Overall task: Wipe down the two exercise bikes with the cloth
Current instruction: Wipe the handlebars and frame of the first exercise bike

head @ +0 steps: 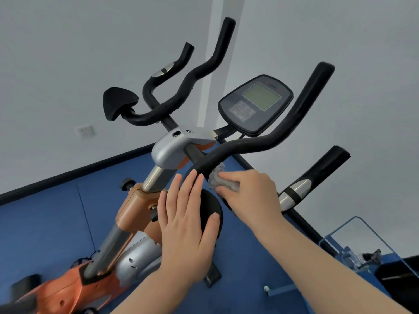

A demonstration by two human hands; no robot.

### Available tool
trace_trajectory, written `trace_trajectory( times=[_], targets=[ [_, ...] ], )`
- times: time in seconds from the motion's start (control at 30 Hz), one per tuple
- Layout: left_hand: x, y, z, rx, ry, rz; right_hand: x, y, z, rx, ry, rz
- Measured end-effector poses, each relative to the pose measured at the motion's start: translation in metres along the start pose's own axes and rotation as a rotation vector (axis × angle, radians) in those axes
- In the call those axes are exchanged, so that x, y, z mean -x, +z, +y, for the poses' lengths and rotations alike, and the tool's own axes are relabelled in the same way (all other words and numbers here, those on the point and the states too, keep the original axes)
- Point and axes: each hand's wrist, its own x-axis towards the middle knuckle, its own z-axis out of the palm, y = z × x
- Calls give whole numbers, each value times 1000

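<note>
Nearest to me, my left hand (188,220) lies flat with straight fingers on the round black elbow pad (212,209) of the exercise bike (136,211), thumb wrapped against the pad's near edge and fingertips reaching the bar above. Just beside it, my right hand (251,196) has its fingers curled round the grey cloth (221,180), bunched up and pressed against the lower bend of the black handlebar (260,143), where the foam grip begins. Below my hands the orange and silver frame runs down to the blue floor (45,223). To the right stands a blue metal frame (353,241); I cannot tell what it belongs to. Further off, the console (256,104) with its greenish screen sits between the handlebar arms, and a second elbow pad (119,102) lies left of it. Beyond is the white wall (68,64) with a socket (85,131).
</note>
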Motion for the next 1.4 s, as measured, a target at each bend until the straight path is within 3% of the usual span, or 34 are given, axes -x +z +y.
trace_trajectory(
  times=[0.23, 0.47, 0.67, 0.83, 1.1, 1.2, 1.3, 1.4],
  targets=[
    [2, -3, -3, 41, 10, -20, 30, -4, 10, 2, -141, 6],
    [-19, -11, -9, 18, 37, 20, -16, 7, -12, -26, 44, 2],
    [-18, -6, -9, -53, 21, 56, 26, -9, -1, 243, -51, -42],
    [-19, -5, -6, -15, 2, 30, 4, 10, -1, 193, -20, -14],
    [-45, -10, 34, 238, 226, -127, 60, -8, 79, 499, -470, 284],
    [-59, 2, 44, 190, 248, -243, 40, -42, 109, 498, -375, 431],
    [-59, 13, 45, 70, 225, -295, 32, -45, 111, 319, -221, 511],
    [-57, 13, 45, 56, 188, -250, 56, -10, 98, 230, -358, 450]
  ],
)
